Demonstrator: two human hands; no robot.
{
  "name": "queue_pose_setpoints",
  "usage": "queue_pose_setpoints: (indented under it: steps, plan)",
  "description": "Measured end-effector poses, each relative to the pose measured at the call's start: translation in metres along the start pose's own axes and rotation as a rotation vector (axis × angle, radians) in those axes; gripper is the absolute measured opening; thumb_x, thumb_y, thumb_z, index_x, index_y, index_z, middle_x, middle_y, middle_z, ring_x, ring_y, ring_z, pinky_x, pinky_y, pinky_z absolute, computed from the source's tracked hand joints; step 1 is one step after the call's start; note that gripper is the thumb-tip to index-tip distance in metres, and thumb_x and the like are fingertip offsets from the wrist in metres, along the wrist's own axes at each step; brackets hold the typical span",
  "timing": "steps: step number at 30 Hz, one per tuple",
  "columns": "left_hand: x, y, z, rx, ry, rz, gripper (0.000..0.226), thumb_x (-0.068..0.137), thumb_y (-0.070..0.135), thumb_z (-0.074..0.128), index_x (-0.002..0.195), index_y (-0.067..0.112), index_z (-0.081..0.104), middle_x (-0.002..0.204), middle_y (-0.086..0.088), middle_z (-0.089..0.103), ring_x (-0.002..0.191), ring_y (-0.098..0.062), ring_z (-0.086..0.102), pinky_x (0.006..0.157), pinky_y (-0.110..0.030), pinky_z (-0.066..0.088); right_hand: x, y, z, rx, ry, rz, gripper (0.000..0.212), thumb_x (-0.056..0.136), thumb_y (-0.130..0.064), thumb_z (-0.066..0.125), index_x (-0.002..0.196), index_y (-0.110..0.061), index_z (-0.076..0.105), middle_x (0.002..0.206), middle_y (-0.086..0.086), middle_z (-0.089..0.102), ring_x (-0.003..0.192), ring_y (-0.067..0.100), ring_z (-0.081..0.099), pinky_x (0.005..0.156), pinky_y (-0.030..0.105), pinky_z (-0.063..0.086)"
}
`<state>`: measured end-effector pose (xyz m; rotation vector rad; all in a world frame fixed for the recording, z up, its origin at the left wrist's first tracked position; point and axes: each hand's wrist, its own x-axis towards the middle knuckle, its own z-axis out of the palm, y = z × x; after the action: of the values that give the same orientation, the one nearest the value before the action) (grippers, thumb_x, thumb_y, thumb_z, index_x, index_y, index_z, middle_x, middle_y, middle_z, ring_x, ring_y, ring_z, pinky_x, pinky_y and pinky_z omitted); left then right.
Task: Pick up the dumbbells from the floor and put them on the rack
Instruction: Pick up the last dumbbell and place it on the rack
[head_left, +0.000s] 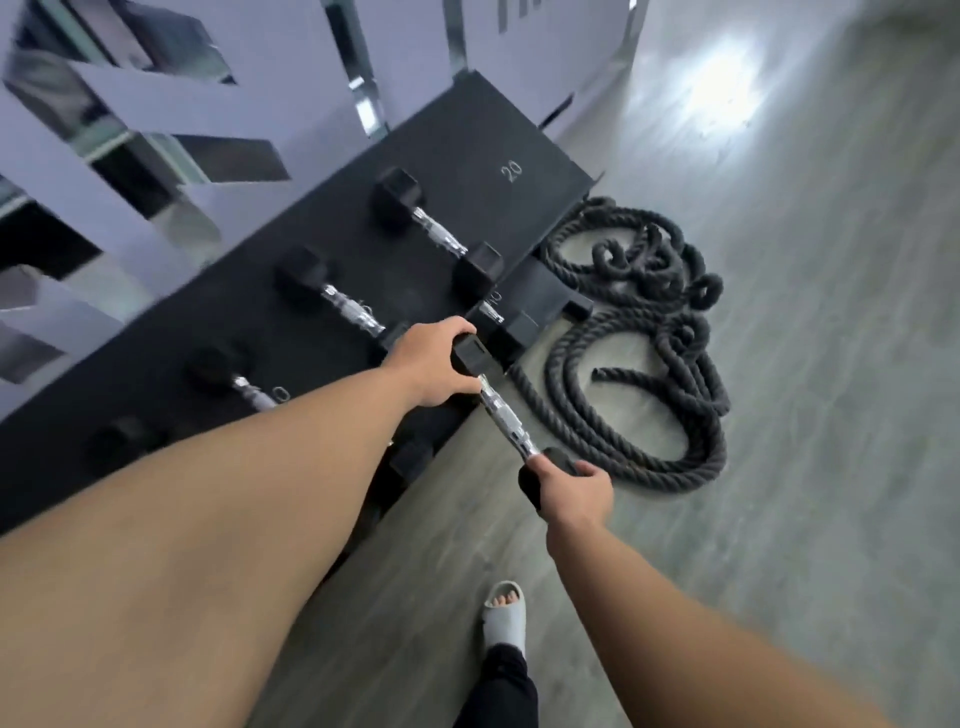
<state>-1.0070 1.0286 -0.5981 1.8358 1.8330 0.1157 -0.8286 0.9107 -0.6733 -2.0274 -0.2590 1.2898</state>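
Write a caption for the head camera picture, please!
Both hands, left hand and right hand, carry a dumbbell by its ends toward the black rack, beside a coiled rope.

This is a gym or fitness room. A black rack (291, 270) marked "20" carries a row of hex-headed dumbbells with chrome handles (431, 228), a thick black battle rope (649, 338) lies coiled on the grey wood-look floor (805, 415) just beside the rack, and mirrored strips set into a pale wall (249, 119) run behind it. A person in a light slide sandal (504, 613) holds one more dumbbell (506, 415) by its two heads above the rack's edge.
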Motion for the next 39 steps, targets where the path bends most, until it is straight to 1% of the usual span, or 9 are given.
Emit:
queue_pose_setpoints:
  steps: [6,12,17,22,26,28,33,36,39]
  plan:
    - [-0.128,-0.058,-0.058,0.059,0.122,-0.043,0.075,0.063,0.041,0.091,0.129,0.03,0.059,0.13,-0.002,0.066,0.118,-0.025,0.062,0.099,-0.038,0.05,-0.112,0.048,0.025,0.032,-0.169,-0.013,0.072,0.067,-0.025,0.091,0.128,-0.01,0.056,0.108,0.008,0.064,0.091,0.024,0.066,0.091,0.044,0.061]
    - [-0.241,-0.118,-0.111,0.065,0.188,-0.138,0.071,0.064,0.035,0.093,0.127,0.029,0.06,0.124,0.001,0.067,0.111,-0.023,0.064,0.097,-0.042,0.053,-0.213,0.096,0.05,-0.004,-0.347,-0.025,0.074,0.071,-0.028,0.088,0.133,-0.013,0.053,0.084,-0.005,0.056,0.074,0.015,0.062,0.09,0.044,0.06]
    - [-0.322,-0.178,-0.133,0.071,0.235,-0.205,0.068,0.065,0.033,0.093,0.125,0.029,0.061,0.121,0.001,0.067,0.109,-0.023,0.064,0.094,-0.04,0.054,-0.278,0.133,0.07,-0.07,-0.445,-0.048,0.072,0.075,-0.026,0.086,0.137,-0.013,0.053,0.078,-0.007,0.055,0.067,0.007,0.057,0.066,0.027,0.049]
    - [-0.372,-0.262,-0.145,0.05,0.244,-0.234,0.068,0.067,0.029,0.093,0.127,0.027,0.062,0.123,0.0,0.068,0.114,-0.023,0.063,0.088,-0.029,0.045,-0.333,0.179,0.114,-0.112,-0.495,-0.061,0.073,0.077,-0.028,0.087,0.14,-0.014,0.052,0.079,-0.009,0.053,0.065,0.003,0.052,0.055,0.021,0.039]
    - [-0.399,-0.347,-0.155,0.06,0.231,-0.238,0.071,0.064,0.028,0.095,0.127,0.026,0.062,0.119,0.0,0.065,0.109,-0.023,0.061,0.089,-0.031,0.044,-0.378,0.233,0.173,-0.155,-0.494,-0.056,0.078,0.074,-0.033,0.088,0.14,-0.013,0.051,0.098,-0.002,0.061,0.072,0.007,0.056,0.073,0.029,0.051]
    - [-0.408,-0.393,-0.157,0.089,0.223,-0.222,0.072,0.061,0.03,0.096,0.125,0.026,0.064,0.111,0.002,0.06,0.106,-0.023,0.059,0.09,-0.033,0.045,-0.396,0.262,0.205,-0.172,-0.484,-0.046,0.078,0.074,-0.033,0.089,0.139,-0.013,0.051,0.109,0.0,0.06,0.072,0.005,0.053,0.079,0.031,0.049]
    - [-0.426,-0.521,-0.152,0.084,0.155,-0.191,0.072,0.059,0.033,0.096,0.122,0.027,0.062,0.109,0.003,0.054,0.103,-0.022,0.056,0.093,-0.04,0.048,-0.442,0.34,0.295,-0.257,-0.42,-0.026,0.082,0.069,-0.037,0.091,0.139,-0.014,0.053,0.112,0.004,0.066,0.092,0.022,0.069,0.084,0.036,0.058]
    - [-0.428,-0.584,-0.14,0.074,0.111,-0.19,0.073,0.059,0.034,0.096,0.124,0.027,0.062,0.11,0.003,0.054,0.103,-0.021,0.056,0.092,-0.038,0.048,-0.454,0.381,0.338,-0.304,-0.39,0.006,0.082,0.07,-0.036,0.09,0.138,-0.011,0.053,0.118,0.006,0.066,0.09,0.02,0.068,0.083,0.035,0.056]
    - [-0.424,-0.63,-0.124,0.055,0.075,-0.172,0.072,0.06,0.032,0.094,0.125,0.026,0.063,0.11,0.004,0.054,0.105,-0.021,0.057,0.091,-0.036,0.047,-0.46,0.41,0.37,-0.341,-0.356,0.023,0.081,0.071,-0.035,0.089,0.138,-0.009,0.052,0.123,0.007,0.065,0.101,0.023,0.067,0.077,0.031,0.056]
